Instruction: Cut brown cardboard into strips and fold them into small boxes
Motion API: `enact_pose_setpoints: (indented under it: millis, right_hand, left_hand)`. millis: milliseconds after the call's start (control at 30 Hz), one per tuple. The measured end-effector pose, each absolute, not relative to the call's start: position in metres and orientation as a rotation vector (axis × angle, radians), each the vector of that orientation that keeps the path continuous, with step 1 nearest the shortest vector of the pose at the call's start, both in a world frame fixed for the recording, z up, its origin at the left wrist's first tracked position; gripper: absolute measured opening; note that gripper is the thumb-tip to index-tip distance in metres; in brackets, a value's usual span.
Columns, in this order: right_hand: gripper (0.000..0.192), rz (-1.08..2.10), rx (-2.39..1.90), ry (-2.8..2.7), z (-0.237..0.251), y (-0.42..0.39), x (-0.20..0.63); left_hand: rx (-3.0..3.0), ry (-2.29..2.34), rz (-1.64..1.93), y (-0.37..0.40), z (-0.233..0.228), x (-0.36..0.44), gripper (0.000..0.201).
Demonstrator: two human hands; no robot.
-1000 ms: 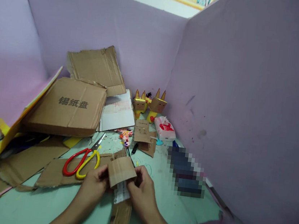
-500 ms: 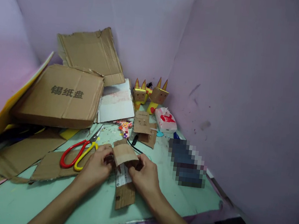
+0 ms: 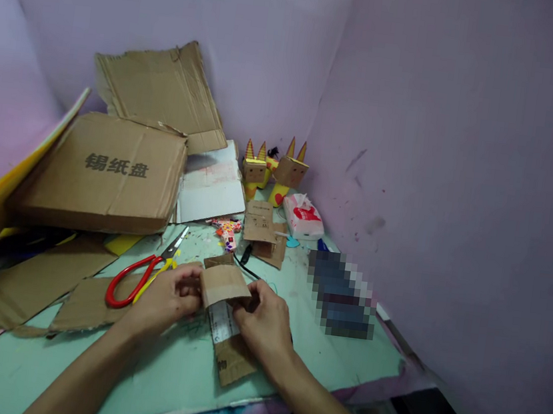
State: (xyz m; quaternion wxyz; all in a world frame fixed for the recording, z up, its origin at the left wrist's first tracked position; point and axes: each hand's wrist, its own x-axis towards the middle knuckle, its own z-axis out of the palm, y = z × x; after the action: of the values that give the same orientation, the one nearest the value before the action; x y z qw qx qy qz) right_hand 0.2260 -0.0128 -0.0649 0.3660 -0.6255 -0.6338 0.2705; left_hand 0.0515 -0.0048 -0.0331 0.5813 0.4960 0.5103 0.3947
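green table [image 3: 327, 368], curved brown cardboard [image 3: 224, 286]

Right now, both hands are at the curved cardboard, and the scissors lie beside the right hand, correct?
Not quite: the head view shows the scissors beside the left hand. It and the right hand are indeed both at the curved cardboard.

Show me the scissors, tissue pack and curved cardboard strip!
Scissors [image 3: 169, 252], head view: base of the blades.
Tissue pack [image 3: 304, 214], head view: red print.
Curved cardboard strip [image 3: 224, 287], head view: middle of its top.
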Motion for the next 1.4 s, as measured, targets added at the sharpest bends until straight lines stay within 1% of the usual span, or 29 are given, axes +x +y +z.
enact_pose_setpoints:
  millis: [100, 200, 300, 400, 533, 733, 833, 933, 1033, 1133, 1400]
  right_hand:
    - [0.009, 0.682, -1.612, -1.625, -0.063, -0.015, 0.227]
    - [0.012, 0.655, -1.624, -1.614, -0.063, -0.017, 0.228]
    - [0.012, 0.654, -1.620, -1.611, -0.064, -0.018, 0.229]
    - [0.010, 0.660, -1.614, -1.618, -0.065, -0.017, 0.229]
    - [0.009, 0.658, -1.610, -1.633, -0.063, -0.018, 0.228]
    - [0.003, 0.575, -1.657, -1.663, -0.063, -0.033, 0.231]
    - [0.006, 0.710, -1.563, -1.678, -0.065, -0.038, 0.239]
    - [0.015, 0.884, -1.404, -1.687, -0.068, -0.038, 0.247]
    - [0.021, 0.914, -1.356, -1.666, -0.070, -0.038, 0.251]
    - [0.023, 0.897, -1.349, -1.651, -0.070, -0.039, 0.251]
    - [0.012, 0.749, -1.358, -1.586, -0.066, -0.044, 0.249]
  left_hand:
    - [1.114, 1.081, 0.856, -0.006, -0.034, 0.050, 0.040]
    - [1.188, 0.998, 0.803, -0.006, -0.035, 0.049, 0.038]
    - [1.228, 0.975, 0.801, -0.006, -0.036, 0.048, 0.043]
    - [1.171, 1.053, 0.836, -0.005, -0.035, 0.046, 0.046]
    - [1.138, 1.161, 0.846, -0.006, -0.035, 0.049, 0.042]
    - [1.226, 1.101, 0.833, -0.008, -0.036, 0.062, 0.027]
    - [1.303, 1.089, 0.804, -0.007, -0.036, 0.063, 0.023]
    - [1.310, 1.072, 0.786, -0.006, -0.037, 0.060, 0.023]
    - [1.331, 1.026, 0.768, -0.008, -0.038, 0.058, 0.026]
    - [1.442, 1.009, 0.742, -0.010, -0.038, 0.059, 0.029]
    - [1.581, 1.055, 0.747, -0.011, -0.033, 0.062, 0.024]
